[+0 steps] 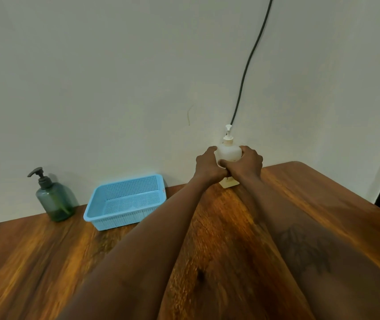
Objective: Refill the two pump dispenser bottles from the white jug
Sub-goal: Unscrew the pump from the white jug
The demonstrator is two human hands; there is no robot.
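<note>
I note the table (45, 262) is wood with a glossy, streaked brown grain. At centre left, the basket (124, 202) is light blue perforated plastic. The bottle (55, 199) at left is translucent smoky green; the bottle (229, 153) at centre is matt, milky white plastic.

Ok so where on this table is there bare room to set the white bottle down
Bare wood lies between the blue basket and the forearms, across the near left of the table, and along the right edge. It is crowded by the wall, where both hands hold the white pump bottle.
</note>
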